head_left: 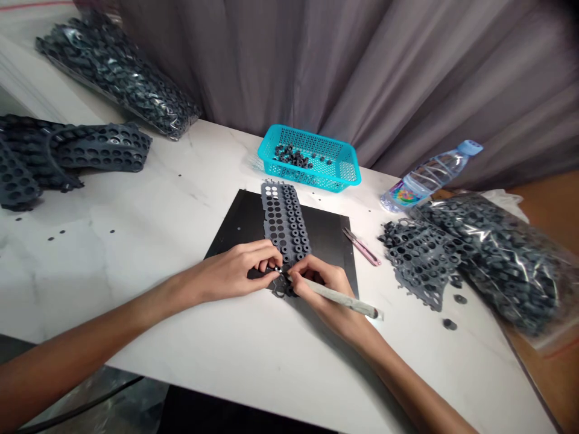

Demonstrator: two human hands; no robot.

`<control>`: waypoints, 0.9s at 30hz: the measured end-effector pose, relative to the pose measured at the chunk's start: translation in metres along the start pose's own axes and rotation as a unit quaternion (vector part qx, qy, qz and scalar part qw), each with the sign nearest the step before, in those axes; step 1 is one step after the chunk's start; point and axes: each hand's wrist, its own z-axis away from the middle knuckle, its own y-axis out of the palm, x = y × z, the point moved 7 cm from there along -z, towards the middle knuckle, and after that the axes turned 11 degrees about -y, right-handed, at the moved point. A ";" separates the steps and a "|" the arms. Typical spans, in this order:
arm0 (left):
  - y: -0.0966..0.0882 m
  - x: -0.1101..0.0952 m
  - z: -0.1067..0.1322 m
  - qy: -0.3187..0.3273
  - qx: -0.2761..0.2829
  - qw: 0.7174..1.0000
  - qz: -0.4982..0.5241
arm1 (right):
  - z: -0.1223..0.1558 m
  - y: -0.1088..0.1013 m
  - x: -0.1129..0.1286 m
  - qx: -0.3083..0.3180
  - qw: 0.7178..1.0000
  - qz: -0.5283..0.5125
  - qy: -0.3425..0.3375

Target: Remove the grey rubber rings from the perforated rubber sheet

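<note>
A dark grey rubber sheet (286,220) with rows of small ring-shaped parts and round holes lies on a black board (328,241). My right hand (323,286) is closed around a pale pen-like tool (346,299), its tip pointing at the sheet's near end. Close beside it, my left hand (246,265) has its fingers bent in a pinch at the sheet's near edge. What sits between those fingertips is too small to make out. Pink-handled thread snips (362,247) rest at the board's right edge.
A turquoise basket (312,178) with small black parts stands behind the board. To the right are a water bottle (429,178), another rubber sheet (418,259) and a filled plastic bag (511,265). More sheets (104,147) and another bag (117,75) are at left.
</note>
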 end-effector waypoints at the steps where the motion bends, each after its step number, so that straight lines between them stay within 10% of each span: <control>1: 0.000 -0.001 0.000 0.004 -0.001 1.000 -0.003 | 0.000 0.000 0.000 -0.002 1.000 0.004 0.003; 19: 0.022 -0.022 0.012 0.157 -0.034 0.934 -0.318 | 0.000 0.002 0.008 0.018 0.993 0.116 -0.033; 23: 0.011 -0.029 0.013 0.167 -0.058 0.965 -0.194 | 0.001 0.002 0.007 0.014 0.991 0.127 -0.039; 27: -0.002 -0.009 0.004 0.021 -0.085 0.996 0.007 | 0.002 0.003 0.001 0.011 0.992 0.124 -0.016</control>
